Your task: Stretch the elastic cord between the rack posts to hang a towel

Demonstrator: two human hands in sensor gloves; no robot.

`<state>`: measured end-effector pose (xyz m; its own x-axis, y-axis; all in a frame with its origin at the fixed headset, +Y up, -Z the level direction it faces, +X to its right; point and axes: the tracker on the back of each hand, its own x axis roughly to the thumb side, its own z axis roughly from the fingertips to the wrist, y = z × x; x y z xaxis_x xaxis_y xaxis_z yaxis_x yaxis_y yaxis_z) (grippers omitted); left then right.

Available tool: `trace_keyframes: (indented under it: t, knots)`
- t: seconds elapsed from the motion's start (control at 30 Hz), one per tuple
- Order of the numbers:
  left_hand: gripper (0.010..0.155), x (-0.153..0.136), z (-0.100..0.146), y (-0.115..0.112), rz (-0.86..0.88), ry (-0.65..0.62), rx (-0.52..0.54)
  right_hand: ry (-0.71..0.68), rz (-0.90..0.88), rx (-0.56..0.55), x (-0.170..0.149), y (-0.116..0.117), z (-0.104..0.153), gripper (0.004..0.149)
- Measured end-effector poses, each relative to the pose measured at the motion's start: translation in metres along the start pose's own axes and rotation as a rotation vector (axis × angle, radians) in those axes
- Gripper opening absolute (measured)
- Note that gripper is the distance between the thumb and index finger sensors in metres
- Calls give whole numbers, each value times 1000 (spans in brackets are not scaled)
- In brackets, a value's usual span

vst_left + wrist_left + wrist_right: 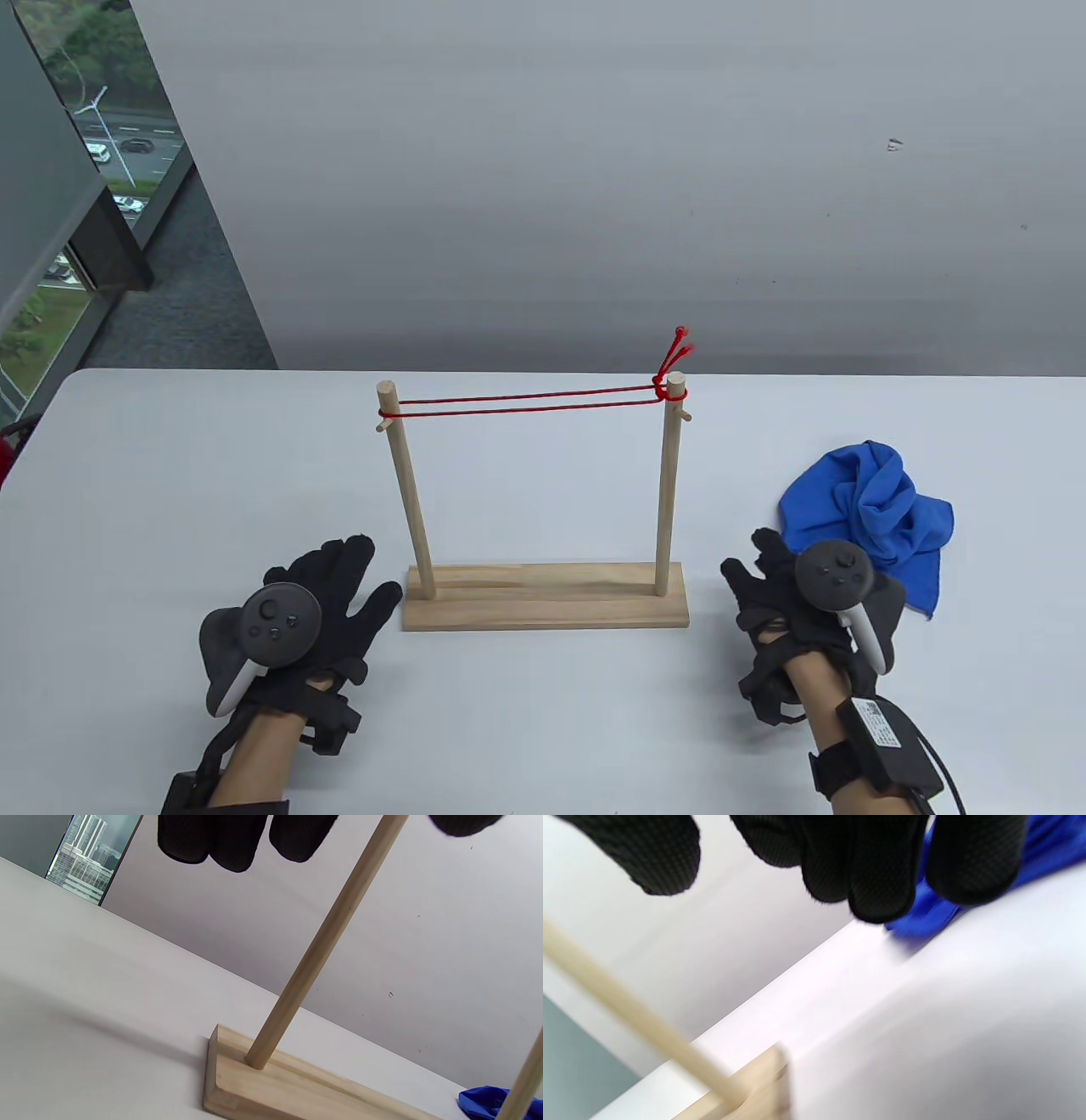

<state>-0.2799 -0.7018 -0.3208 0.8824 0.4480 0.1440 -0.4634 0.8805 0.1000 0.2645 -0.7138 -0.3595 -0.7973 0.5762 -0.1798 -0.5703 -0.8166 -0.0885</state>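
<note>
A wooden rack stands mid-table on a flat base [543,607] with a left post [411,492] and a right post [668,492]. A red elastic cord [526,403] runs doubled between the post tops and is knotted at the right post, its ends sticking up. A crumpled blue towel [874,501] lies on the table to the right of the rack. My left hand [373,570] is open and empty just left of the base. My right hand [751,556] is open and empty between the base and the towel, its fingers [878,866] hanging just in front of the towel [925,912].
The white table [212,475] ends at a grey wall behind the rack. A window and floor drop lie beyond the table's left edge. The left wrist view shows the left post [322,942] rising from the base [254,1086].
</note>
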Motion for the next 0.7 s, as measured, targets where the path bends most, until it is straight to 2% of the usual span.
trace_keyframes:
  t: [0.13,0.27,0.33,0.5,0.7]
  knots:
    - [93,-2,1,-10,-32,14,-59,63,147,-60,-12,-26,-15,81]
    - [95,-3,5,-12,-47,16,-58,135,219,-95,-24,-43,-31,89]
    - [95,-6,7,-12,-58,32,-56,198,260,-78,-33,-50,-44,93]
    - [98,-7,9,-10,-95,51,-55,299,324,-28,-53,-52,-72,102]
    - [100,-8,10,-7,-122,79,-45,400,386,126,-65,-39,-108,112]
